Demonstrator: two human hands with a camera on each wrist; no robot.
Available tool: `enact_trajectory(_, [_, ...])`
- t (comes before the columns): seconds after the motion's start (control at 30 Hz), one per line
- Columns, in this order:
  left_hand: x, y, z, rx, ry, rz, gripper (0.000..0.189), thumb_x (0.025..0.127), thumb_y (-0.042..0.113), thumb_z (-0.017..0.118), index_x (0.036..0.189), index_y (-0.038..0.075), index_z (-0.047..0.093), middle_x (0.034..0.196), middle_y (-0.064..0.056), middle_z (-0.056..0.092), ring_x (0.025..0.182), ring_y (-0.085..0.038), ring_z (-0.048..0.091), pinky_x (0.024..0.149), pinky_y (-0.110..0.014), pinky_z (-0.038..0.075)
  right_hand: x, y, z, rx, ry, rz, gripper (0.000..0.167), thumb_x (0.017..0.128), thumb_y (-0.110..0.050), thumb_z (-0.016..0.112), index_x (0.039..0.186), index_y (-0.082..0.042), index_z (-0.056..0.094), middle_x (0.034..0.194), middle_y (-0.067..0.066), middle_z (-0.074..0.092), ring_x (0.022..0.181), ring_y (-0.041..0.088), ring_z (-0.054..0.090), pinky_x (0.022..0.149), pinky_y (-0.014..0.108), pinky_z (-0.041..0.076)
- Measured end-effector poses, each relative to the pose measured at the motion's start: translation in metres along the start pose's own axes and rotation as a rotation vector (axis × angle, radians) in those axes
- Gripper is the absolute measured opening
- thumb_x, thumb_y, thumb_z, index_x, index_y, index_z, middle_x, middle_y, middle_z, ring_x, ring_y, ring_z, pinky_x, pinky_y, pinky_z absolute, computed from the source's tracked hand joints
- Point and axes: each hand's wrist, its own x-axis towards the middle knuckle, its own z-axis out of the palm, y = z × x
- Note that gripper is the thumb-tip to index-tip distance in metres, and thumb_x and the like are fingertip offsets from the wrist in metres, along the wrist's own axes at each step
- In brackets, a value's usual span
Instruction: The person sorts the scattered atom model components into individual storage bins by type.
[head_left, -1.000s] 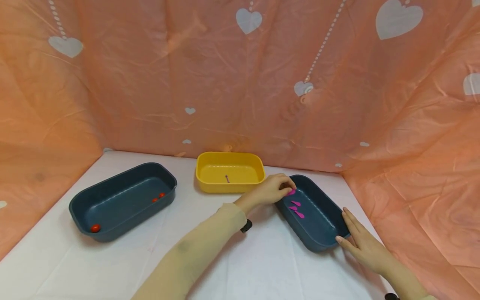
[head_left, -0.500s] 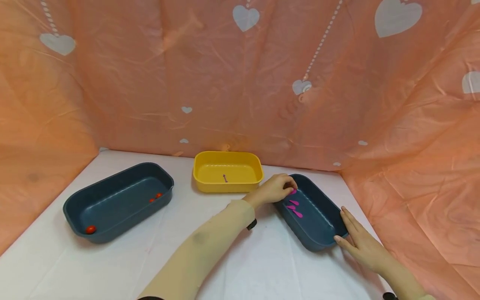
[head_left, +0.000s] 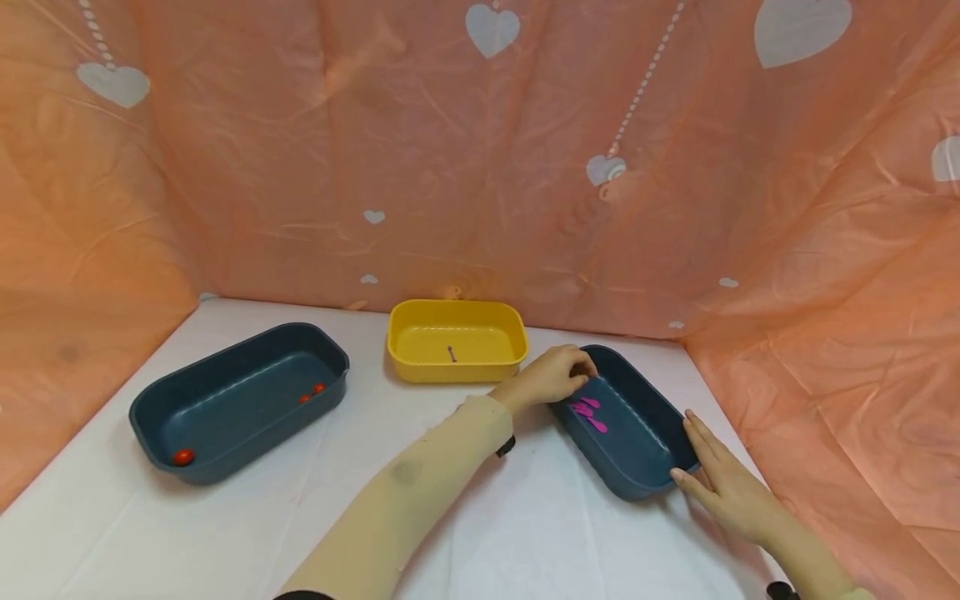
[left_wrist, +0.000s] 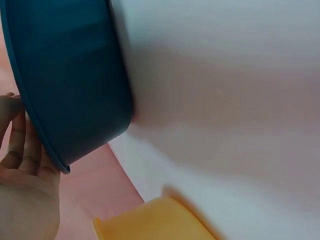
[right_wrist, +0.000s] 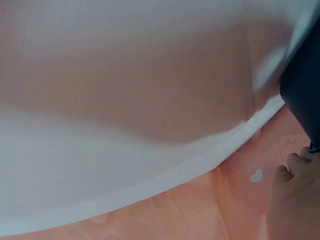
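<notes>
My left hand (head_left: 551,374) reaches over the far left end of the right dark blue bin (head_left: 630,493), fingers bent loosely, with nothing visible in them. Just below its fingertips, several small magenta teardrop-shaped pieces (head_left: 597,425) lie on the bin floor, some overlapping. In the left wrist view, the bin's wall (left_wrist: 75,90) hides the fingertips of the left hand (left_wrist: 30,195). At the bin's near right corner, my right hand (head_left: 731,490) rests against the rim with fingers extended. The right hand (right_wrist: 295,200) shows only partly in the right wrist view.
A yellow bin (head_left: 457,372) holding a small purple stick (head_left: 452,354) stands at the back middle. To the left is another dark blue bin (head_left: 240,417) with small red, roundish items (head_left: 183,457). A peach curtain (head_left: 480,167) closes off the back and sides.
The magenta piece that my left hand pinched is out of its fingers and lies among the others in the right bin. My right hand stays at the rim.
</notes>
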Motion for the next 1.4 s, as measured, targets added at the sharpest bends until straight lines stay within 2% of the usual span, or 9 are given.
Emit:
enact_trajectory(0.23, [-0.009, -0.001, -0.005, 0.020, 0.023, 0.029, 0.017, 0.103, 0.010, 0.065, 0.117, 0.011, 0.074, 0.110, 0.001, 0.068, 0.099, -0.009, 0.061, 0.092, -0.014, 0.048, 0.000, 0.002, -0.003, 0.014, -0.024, 0.020, 0.080, 0.105, -0.032, 0.062, 0.165, 0.001, 0.020, 0.174, 0.015, 0.014, 0.150, 0.051, 0.028, 0.111, 0.006, -0.003])
enact_trajectory(0.43, [-0.022, -0.002, -0.015, 0.024, 0.033, 0.037, 0.018, 0.104, 0.011, 0.064, 0.118, 0.010, 0.074, 0.108, 0.000, 0.065, 0.095, -0.010, 0.059, 0.088, -0.015, 0.049, 0.005, 0.002, -0.007, 0.021, -0.030, 0.018, 0.081, 0.103, -0.033, 0.065, 0.163, 0.002, 0.024, 0.171, 0.021, 0.020, 0.147, 0.056, 0.031, 0.128, 0.039, 0.007])
enact_trajectory(0.63, [-0.038, -0.005, -0.027, 0.094, 0.038, 0.052, 0.019, 0.104, 0.012, 0.064, 0.120, 0.009, 0.073, 0.114, -0.003, 0.067, 0.101, -0.014, 0.063, 0.091, -0.017, 0.050, 0.009, 0.004, -0.005, 0.049, -0.013, 0.013, 0.083, 0.100, -0.034, 0.069, 0.162, 0.002, 0.027, 0.171, 0.020, 0.022, 0.148, 0.056, 0.028, 0.121, 0.017, -0.004])
enact_trajectory(0.83, [-0.058, -0.014, -0.039, 0.272, 0.067, 0.041, 0.028, 0.104, 0.019, 0.064, 0.130, 0.014, 0.071, 0.131, -0.001, 0.068, 0.125, -0.019, 0.062, 0.110, -0.034, 0.047, 0.013, 0.007, -0.004, 0.103, 0.026, 0.003, 0.080, 0.100, -0.029, 0.070, 0.163, -0.001, 0.029, 0.171, 0.019, 0.021, 0.155, 0.046, 0.022, 0.129, 0.038, 0.002])
enact_trajectory(0.97, [-0.072, -0.021, -0.046, 0.376, 0.106, 0.033, 0.033, 0.103, 0.024, 0.065, 0.135, 0.016, 0.069, 0.140, -0.001, 0.066, 0.134, -0.022, 0.056, 0.117, -0.043, 0.040, 0.019, 0.009, -0.004, 0.104, 0.069, -0.023, 0.081, 0.098, -0.026, 0.072, 0.163, -0.002, 0.030, 0.170, 0.021, 0.024, 0.159, 0.026, 0.013, 0.128, 0.030, 0.000])
enact_trajectory(1.03, [-0.081, -0.023, -0.051, 0.434, 0.131, 0.028, 0.037, 0.103, 0.028, 0.066, 0.138, 0.016, 0.067, 0.142, -0.001, 0.064, 0.137, -0.023, 0.054, 0.120, -0.046, 0.036, 0.023, 0.009, -0.004, 0.095, 0.083, -0.026, 0.081, 0.098, -0.026, 0.072, 0.163, -0.003, 0.029, 0.169, 0.021, 0.025, 0.160, 0.024, 0.011, 0.125, 0.023, -0.003])
enact_trajectory(1.1, [-0.091, -0.025, -0.057, 0.480, 0.147, 0.014, 0.043, 0.102, 0.032, 0.066, 0.142, 0.015, 0.064, 0.146, -0.003, 0.061, 0.140, -0.024, 0.051, 0.122, -0.049, 0.032, 0.026, 0.008, -0.003, 0.090, 0.091, -0.021, 0.082, 0.099, -0.027, 0.072, 0.164, -0.004, 0.028, 0.169, 0.022, 0.025, 0.160, 0.031, 0.012, 0.126, 0.025, -0.003])
enact_trajectory(1.23, [-0.115, -0.030, -0.072, 0.526, 0.166, -0.044, 0.056, 0.101, 0.040, 0.065, 0.150, 0.014, 0.057, 0.156, -0.006, 0.052, 0.147, -0.028, 0.043, 0.125, -0.054, 0.025, 0.034, 0.004, -0.003, 0.093, 0.107, 0.004, 0.083, 0.100, -0.029, 0.070, 0.165, -0.004, 0.025, 0.167, 0.027, 0.026, 0.156, 0.048, 0.016, 0.130, 0.044, 0.001])
enact_trajectory(1.4, [-0.152, -0.041, -0.093, 0.557, 0.206, -0.134, 0.072, 0.099, 0.049, 0.066, 0.157, 0.013, 0.046, 0.164, -0.010, 0.041, 0.154, -0.035, 0.032, 0.126, -0.058, 0.018, 0.041, 0.000, -0.007, 0.071, 0.119, 0.047, 0.083, 0.102, -0.033, 0.066, 0.165, -0.002, 0.022, 0.168, 0.027, 0.022, 0.157, 0.047, 0.013, 0.127, 0.060, 0.004])
